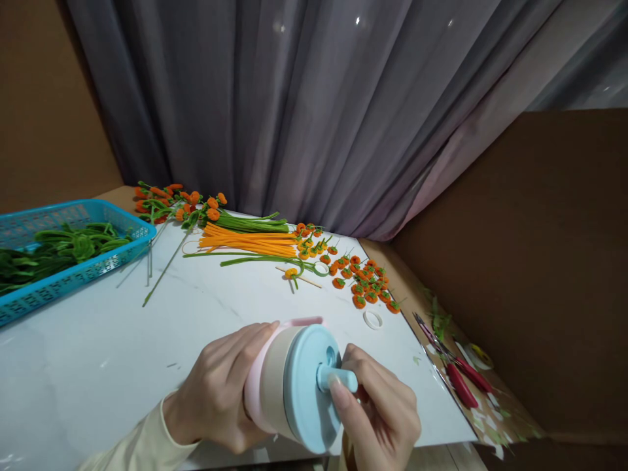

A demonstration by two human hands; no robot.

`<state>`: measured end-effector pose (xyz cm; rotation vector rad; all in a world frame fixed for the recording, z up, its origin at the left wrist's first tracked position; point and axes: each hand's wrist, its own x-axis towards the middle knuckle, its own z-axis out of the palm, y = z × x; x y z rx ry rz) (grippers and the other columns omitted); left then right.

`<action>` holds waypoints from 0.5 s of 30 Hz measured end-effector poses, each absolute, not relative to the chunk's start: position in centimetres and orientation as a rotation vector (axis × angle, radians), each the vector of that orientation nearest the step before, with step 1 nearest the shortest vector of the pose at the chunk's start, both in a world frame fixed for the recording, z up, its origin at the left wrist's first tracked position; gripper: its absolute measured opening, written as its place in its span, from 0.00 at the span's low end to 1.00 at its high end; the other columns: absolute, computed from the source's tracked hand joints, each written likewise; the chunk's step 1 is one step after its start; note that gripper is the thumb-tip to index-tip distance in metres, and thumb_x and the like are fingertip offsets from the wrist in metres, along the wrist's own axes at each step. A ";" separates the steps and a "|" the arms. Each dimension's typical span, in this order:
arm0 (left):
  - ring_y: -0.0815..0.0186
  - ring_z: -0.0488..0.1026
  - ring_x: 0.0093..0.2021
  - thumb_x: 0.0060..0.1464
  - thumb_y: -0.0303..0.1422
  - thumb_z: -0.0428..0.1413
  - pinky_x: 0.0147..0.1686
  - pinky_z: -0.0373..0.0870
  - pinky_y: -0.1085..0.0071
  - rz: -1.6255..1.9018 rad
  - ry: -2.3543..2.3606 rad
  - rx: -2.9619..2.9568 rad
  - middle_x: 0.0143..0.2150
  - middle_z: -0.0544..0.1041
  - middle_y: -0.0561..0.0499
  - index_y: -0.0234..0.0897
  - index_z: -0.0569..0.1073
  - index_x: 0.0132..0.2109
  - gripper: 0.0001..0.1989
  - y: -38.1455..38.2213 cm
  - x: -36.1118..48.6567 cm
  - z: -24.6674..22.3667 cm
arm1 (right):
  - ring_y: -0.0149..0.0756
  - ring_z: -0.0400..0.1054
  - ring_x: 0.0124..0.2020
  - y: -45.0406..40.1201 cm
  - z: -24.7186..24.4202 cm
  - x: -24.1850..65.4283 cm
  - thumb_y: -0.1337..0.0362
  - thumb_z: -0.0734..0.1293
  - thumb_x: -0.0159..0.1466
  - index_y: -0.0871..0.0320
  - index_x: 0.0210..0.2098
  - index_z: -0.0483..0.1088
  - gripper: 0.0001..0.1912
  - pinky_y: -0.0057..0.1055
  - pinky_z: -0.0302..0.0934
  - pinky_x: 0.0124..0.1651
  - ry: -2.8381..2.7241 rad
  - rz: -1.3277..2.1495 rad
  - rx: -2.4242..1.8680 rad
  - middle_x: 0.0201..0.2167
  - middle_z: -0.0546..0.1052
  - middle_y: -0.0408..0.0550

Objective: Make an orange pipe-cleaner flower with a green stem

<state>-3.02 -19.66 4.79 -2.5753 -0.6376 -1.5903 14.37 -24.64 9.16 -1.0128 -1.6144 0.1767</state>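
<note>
Pink-and-beige cylindrical tumbler point(275, 386), pale-blue plastic lid point(305, 399): likely rigid, smooth, hefty if filled. Best held below lid; left grip point(228, 379) clamped there, right grip point(381, 399) pinching spout point(326, 376).

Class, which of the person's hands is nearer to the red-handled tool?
Right. The right hand, its grip on the blue spout of the cup, is left of the red-handled tool; the left hand is farther left, against the cup's side.

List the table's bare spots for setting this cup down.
Mostly bare: white tabletop between blue basket and left hand, and between nearer green stems and left hand. Crowded: far edge, under orange stems; right side, with orange flower heads and pliers.
</note>
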 end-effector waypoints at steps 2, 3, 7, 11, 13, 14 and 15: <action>0.50 0.73 0.47 0.44 0.39 0.58 0.44 0.75 0.59 -1.587 -0.639 -2.572 0.45 0.75 0.32 0.21 0.57 0.57 0.37 -19.7 -3.0 4.8 | 0.26 0.48 0.21 -24.6 9.2 14.3 0.73 0.61 0.59 0.59 0.21 0.52 0.14 0.28 0.39 0.25 -1.596 0.171 -1.003 0.19 0.50 0.39; 0.50 0.73 0.47 0.44 0.39 0.58 0.44 0.75 0.59 -1.587 -0.637 -2.581 0.45 0.74 0.32 0.21 0.57 0.58 0.37 -19.7 -3.0 4.8 | 0.26 0.48 0.21 -24.6 9.2 14.3 0.73 0.61 0.59 0.59 0.21 0.52 0.15 0.28 0.39 0.25 -1.597 0.171 -1.000 0.19 0.49 0.39; 0.51 0.73 0.47 0.44 0.39 0.57 0.43 0.75 0.60 -1.613 -0.629 -2.602 0.45 0.74 0.32 0.22 0.57 0.57 0.37 -19.7 -3.0 4.8 | 0.26 0.49 0.21 -24.7 9.1 14.4 0.71 0.60 0.60 0.59 0.22 0.54 0.12 0.28 0.40 0.25 -1.631 0.222 -1.004 0.19 0.50 0.40; 0.51 0.73 0.47 0.45 0.39 0.56 0.43 0.74 0.60 -1.605 -0.631 -2.616 0.45 0.75 0.33 0.23 0.57 0.58 0.36 -19.6 -3.1 4.7 | 0.27 0.49 0.21 -24.9 8.8 14.8 0.67 0.60 0.61 0.59 0.22 0.56 0.12 0.28 0.41 0.25 -1.594 0.284 -1.071 0.19 0.52 0.40; 0.51 0.73 0.47 0.45 0.39 0.56 0.43 0.74 0.60 -1.594 -0.635 -2.611 0.45 0.75 0.33 0.23 0.57 0.58 0.36 -19.6 -3.1 4.6 | 0.27 0.50 0.21 -25.0 8.7 14.9 0.67 0.60 0.61 0.59 0.24 0.60 0.09 0.28 0.42 0.25 -1.604 0.273 -1.076 0.19 0.55 0.40; 0.51 0.73 0.47 0.45 0.40 0.56 0.43 0.74 0.61 -1.591 -0.639 -2.604 0.45 0.74 0.33 0.22 0.57 0.58 0.37 -19.7 -3.1 4.6 | 0.27 0.50 0.21 -25.0 8.7 14.9 0.67 0.60 0.61 0.59 0.26 0.61 0.08 0.28 0.43 0.25 -1.613 0.255 -1.069 0.19 0.56 0.40; 0.51 0.73 0.47 0.45 0.40 0.57 0.43 0.74 0.61 -1.587 -0.641 -2.597 0.45 0.74 0.33 0.22 0.57 0.58 0.37 -19.7 -3.1 4.6 | 0.27 0.51 0.21 -24.9 8.8 14.9 0.67 0.61 0.61 0.59 0.27 0.62 0.06 0.28 0.44 0.25 -1.621 0.235 -1.061 0.20 0.57 0.40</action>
